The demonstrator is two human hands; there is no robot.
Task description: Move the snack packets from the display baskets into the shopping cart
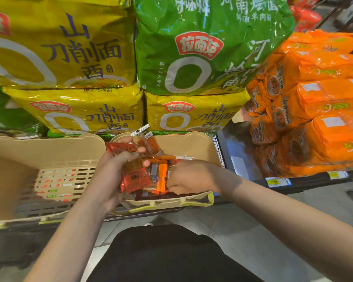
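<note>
Two beige display baskets sit side by side on a low shelf. The right basket (200, 143) holds several red and orange snack packets (161, 176). My left hand (110, 176) grips a bunch of red snack packets (134, 174) above that basket, a clear packet of red sticks (148, 142) poking up from the bunch. My right hand (189, 177) is down in the right basket, fingers curled round an orange packet (162, 177). The left basket (49, 151) shows only its slotted floor. No shopping cart is in view.
Large yellow noodle bags (84, 117) and a green bag (196, 47) are stacked right behind the baskets. Orange noodle packs (314, 119) fill the shelf to the right, with a yellow price tag (274, 181) on the shelf edge. My dark-clothed knee (167, 255) is below.
</note>
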